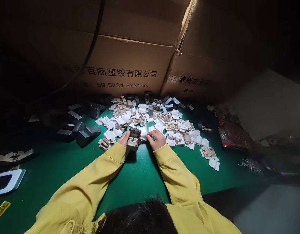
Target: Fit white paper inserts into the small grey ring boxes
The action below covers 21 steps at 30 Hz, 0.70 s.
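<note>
My left hand (124,139) grips a small dark grey box (133,139) with its lid standing open and a beige insert inside. It rests on the green table (67,162). My right hand (156,139) is just right of the box, fingers curled in a pinch on a small white piece (144,136) at the edge of the pile. Both arms wear yellow sleeves. A wide heap of white and beige inserts (164,123) lies beyond my hands.
Closed dark grey boxes (83,130) cluster at the left. Big cardboard cartons (125,65) wall off the back. A phone-like white-edged device (7,181) lies at the far left. Red packaging (234,135) sits at the right, where the table edge drops off.
</note>
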Available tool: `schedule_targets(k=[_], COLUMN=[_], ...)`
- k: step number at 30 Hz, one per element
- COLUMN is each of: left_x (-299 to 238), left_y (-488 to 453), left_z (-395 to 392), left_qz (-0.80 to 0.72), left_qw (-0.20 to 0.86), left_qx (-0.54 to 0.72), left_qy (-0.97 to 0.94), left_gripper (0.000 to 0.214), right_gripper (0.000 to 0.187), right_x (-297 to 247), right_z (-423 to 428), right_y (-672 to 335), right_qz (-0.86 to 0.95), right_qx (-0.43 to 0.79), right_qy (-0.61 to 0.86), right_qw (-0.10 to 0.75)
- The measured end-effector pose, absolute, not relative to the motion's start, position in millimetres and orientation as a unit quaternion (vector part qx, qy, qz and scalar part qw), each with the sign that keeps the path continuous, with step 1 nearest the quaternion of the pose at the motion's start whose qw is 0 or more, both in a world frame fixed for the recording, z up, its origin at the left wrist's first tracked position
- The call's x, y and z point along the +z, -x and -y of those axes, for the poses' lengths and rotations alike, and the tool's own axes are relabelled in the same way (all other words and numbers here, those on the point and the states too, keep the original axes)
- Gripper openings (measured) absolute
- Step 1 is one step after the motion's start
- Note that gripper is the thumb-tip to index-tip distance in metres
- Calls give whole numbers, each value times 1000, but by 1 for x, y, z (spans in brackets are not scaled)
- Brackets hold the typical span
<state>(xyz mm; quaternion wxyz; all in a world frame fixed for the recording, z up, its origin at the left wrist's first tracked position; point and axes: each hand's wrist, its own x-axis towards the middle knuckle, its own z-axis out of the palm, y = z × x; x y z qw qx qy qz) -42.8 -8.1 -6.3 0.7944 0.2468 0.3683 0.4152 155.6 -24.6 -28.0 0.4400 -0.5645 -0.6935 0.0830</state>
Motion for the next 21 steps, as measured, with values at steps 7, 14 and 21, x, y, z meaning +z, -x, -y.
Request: schedule_targets(k=[7, 14, 21], left_x=[-7, -33, -37], left_y=[32, 35, 29], left_z=[16, 5, 9], left_qz=[-410, -406, -397], left_qw=[751, 690, 690], left_qx=[432, 468, 470], left_qy=[-285, -375, -381], left_gripper=[32, 49, 50], right_gripper=[20, 15, 12], right_x=[-1, -6, -13], right_z=[34, 43, 40], right_y=[-148, -117, -119], right_qz=[632, 666, 725], right_qx=[195, 203, 130], right_qy=[527, 496, 506], right_qw=[533, 519, 449])
